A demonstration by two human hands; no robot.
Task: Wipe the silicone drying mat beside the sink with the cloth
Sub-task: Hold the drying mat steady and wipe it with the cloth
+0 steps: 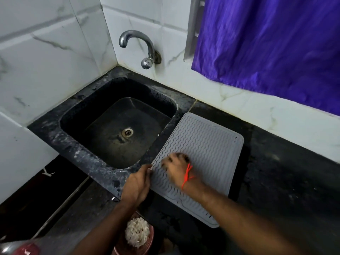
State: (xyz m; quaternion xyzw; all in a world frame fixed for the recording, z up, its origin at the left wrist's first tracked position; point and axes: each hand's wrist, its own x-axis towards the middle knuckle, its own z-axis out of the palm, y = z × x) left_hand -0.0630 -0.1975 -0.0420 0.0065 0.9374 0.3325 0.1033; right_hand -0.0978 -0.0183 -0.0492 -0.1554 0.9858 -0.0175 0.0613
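The sink (117,122) sits at the left of the dark bench (287,172). The left hand (137,184) pinches the near-left edge of the grey mat (207,144), which lies flat just right of the sink. The right hand (177,167) rests on the mat, blurred; its fingers seem curled, but whether that grip holds a cloth I cannot tell.

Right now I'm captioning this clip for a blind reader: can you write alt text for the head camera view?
A person's blurred right hand moves over a grey wavy-ribbed silicone drying mat while the left hand pinches its near-left edge; any cloth is hidden. The mat lies on a dark stone counter, right of a black sink under a chrome tap.
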